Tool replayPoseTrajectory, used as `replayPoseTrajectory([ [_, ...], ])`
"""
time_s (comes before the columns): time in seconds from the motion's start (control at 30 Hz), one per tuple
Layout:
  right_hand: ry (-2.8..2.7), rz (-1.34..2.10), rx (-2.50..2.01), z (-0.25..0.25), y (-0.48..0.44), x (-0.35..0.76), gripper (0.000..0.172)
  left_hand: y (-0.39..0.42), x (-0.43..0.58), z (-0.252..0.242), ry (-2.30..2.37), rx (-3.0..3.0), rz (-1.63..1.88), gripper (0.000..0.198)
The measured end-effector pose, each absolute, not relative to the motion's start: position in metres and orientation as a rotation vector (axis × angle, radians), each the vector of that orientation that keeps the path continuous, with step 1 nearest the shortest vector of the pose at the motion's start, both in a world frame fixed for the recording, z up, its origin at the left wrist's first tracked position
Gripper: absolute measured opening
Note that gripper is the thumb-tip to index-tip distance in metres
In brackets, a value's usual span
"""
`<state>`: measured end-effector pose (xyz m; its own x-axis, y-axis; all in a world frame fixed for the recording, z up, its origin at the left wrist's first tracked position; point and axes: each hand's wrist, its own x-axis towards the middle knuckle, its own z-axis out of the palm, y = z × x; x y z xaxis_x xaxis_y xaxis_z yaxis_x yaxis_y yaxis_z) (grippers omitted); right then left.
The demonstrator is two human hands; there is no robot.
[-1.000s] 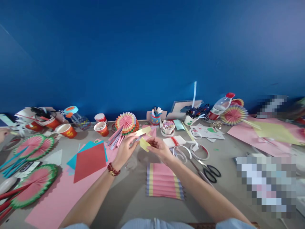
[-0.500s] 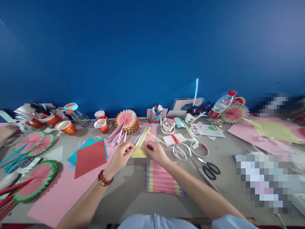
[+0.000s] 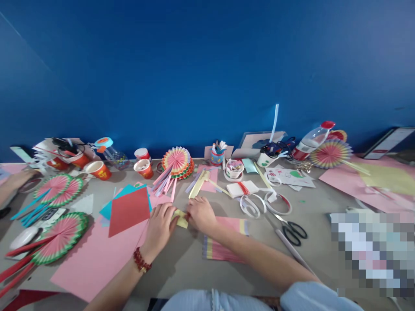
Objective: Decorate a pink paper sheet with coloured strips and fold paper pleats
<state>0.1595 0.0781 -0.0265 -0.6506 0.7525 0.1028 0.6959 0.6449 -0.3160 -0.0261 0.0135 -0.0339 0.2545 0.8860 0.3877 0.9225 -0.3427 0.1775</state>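
Between my two hands is a small piece of yellow paper (image 3: 182, 219), partly hidden by the fingers. My left hand (image 3: 162, 222) grips its left end, with a red bead bracelet on that wrist. At its right end my right hand (image 3: 202, 214) has curled fingers pressed onto the paper. Just right of and below them lies a pleated pink sheet (image 3: 223, 248) with yellow and purple edge strips, partly under my right forearm. Yellow paper strips (image 3: 198, 183) lie beyond my hands. On the left, a red paper square (image 3: 129, 211) rests on blue sheets.
Black-handled scissors (image 3: 293, 231), tape rolls (image 3: 278, 203) and a white card wound with red thread (image 3: 242, 188) lie to the right. Folded paper fans (image 3: 61, 237) are at left, with paper cups (image 3: 99, 170) behind. Another person's hand (image 3: 21, 181) is at the far left.
The yellow paper has gone from held flat and raised to lower and tilted, more covered by my fingers. Both hands have moved down and closer together. The whole view has shifted slightly.
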Motion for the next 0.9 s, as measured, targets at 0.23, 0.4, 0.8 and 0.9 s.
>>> replayPoseTrajectory([
  [0.23,-2.693,0.214,-1.124,-0.019,0.074,0.163,0.013,-0.013,-0.018,-0.028,-1.601,-2.735,-0.567,0.033],
  [0.4,-2.787,0.187,-0.932,-0.022,0.073,0.171,0.014,-0.015,-0.024,-0.028,-1.59,-2.813,-0.538,0.041],
  [0.8,-2.773,0.278,-0.932,-0.023,0.068,0.175,0.014,-0.014,-0.033,-0.032,-1.586,-2.886,-0.591,0.044],
  [0.9,-2.778,0.292,-0.934,-0.022,0.067,0.175,0.014,-0.015,-0.033,-0.03,-1.576,-2.893,-0.635,0.043],
])
